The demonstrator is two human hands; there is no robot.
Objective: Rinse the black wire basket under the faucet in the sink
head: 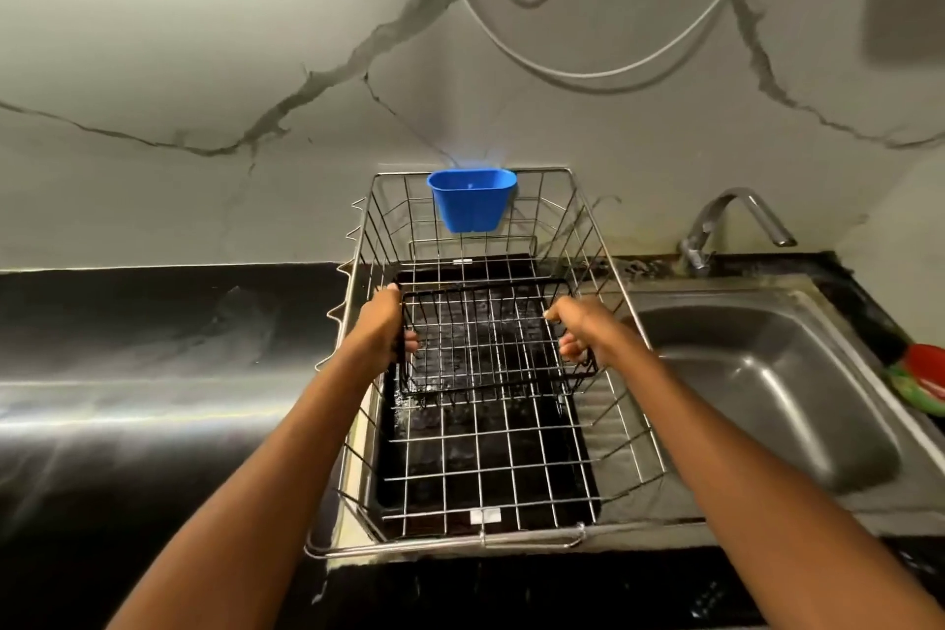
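Note:
A small black wire basket sits inside a large chrome dish rack, toward the rack's back half. My left hand grips the basket's left rim and my right hand grips its right rim, fingers curled over the wire. To the right lies the steel sink, its basin bare. The chrome faucet stands at the sink's back edge with its spout pointing right; no water runs from it.
A blue plastic cup holder hangs on the rack's back wall. The black countertop stretches left. A red and green item lies at the sink's right edge. White and black cables hang on the marble wall.

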